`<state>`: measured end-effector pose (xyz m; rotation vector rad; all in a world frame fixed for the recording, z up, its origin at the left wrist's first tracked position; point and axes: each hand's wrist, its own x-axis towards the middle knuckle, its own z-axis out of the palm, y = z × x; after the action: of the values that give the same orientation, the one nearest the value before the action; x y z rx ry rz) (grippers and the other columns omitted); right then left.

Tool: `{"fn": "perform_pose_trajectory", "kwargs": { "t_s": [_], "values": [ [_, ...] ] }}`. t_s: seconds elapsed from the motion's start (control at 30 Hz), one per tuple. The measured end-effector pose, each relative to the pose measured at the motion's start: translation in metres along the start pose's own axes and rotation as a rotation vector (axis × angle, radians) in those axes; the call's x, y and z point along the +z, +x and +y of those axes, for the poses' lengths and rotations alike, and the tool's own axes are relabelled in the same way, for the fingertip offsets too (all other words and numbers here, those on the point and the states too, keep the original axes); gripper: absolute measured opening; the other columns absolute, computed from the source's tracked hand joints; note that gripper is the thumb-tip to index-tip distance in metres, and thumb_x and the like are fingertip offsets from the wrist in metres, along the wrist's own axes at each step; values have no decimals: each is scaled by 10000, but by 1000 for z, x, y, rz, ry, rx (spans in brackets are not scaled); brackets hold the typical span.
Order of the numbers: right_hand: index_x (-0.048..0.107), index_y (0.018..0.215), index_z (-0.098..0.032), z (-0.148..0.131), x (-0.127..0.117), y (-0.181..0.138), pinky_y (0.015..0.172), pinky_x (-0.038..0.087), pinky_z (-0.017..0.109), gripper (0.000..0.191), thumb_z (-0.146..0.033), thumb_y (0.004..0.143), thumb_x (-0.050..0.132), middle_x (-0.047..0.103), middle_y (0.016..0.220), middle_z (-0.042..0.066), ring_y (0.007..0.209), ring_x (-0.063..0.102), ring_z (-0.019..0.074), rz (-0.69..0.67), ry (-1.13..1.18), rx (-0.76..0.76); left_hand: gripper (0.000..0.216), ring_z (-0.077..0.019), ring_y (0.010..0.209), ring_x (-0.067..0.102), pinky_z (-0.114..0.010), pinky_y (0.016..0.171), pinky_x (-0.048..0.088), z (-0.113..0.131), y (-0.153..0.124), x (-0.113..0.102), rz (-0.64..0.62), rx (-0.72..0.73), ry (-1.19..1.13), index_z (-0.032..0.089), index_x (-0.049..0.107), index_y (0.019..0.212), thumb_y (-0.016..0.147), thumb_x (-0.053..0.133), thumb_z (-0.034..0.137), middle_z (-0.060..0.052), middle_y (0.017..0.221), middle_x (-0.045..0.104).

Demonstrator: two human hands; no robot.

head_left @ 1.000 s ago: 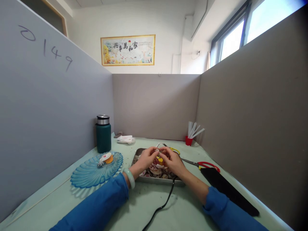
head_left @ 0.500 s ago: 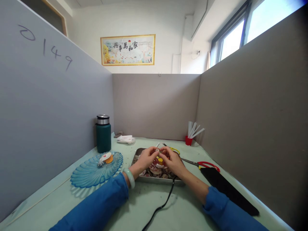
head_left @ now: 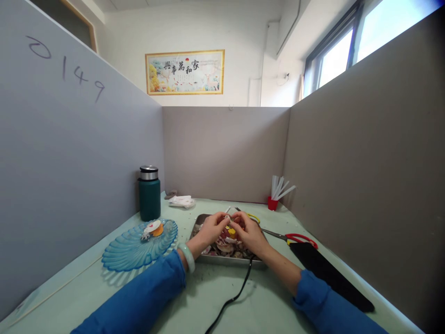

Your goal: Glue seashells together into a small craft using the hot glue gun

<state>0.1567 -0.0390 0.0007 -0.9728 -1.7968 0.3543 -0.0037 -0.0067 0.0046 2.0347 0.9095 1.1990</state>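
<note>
Both my hands meet over a metal tray heaped with mixed pieces that look like shells and colourful scraps. My left hand, with a pale bangle on its wrist, has thumb and fingers pinched together. My right hand is pinched in the same way, close against it. A small whitish piece shows between the fingertips, too small to name. Just beyond them a thin white strip curves up. Something yellow lies below the fingers.
On the left, a blue glass plate bears a few small items; behind it stands a green flask. A white packet lies at the back. Rightward are red-handled scissors, a black sheath, a red cup of white sticks and a black cord.
Both hands stay almost in place, with only slight finger motion. The thin white strip beyond the fingertips now shows as a longer curve.
</note>
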Motion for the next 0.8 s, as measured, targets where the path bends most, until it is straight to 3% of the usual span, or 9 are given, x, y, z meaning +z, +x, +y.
{"fn": "perform_pose_trajectory", "kwargs": {
  "t_s": [0.8],
  "values": [
    [529, 866, -199, -1, 1, 0, 564, 397, 237, 209, -402, 844, 484, 586, 684, -12, 613, 547, 135, 4, -23, -4, 360, -147, 607, 607, -229, 560, 471, -6, 1, 1, -3, -38, -43, 138, 614, 995, 802, 503, 422, -44, 723, 650]
  ]
}}
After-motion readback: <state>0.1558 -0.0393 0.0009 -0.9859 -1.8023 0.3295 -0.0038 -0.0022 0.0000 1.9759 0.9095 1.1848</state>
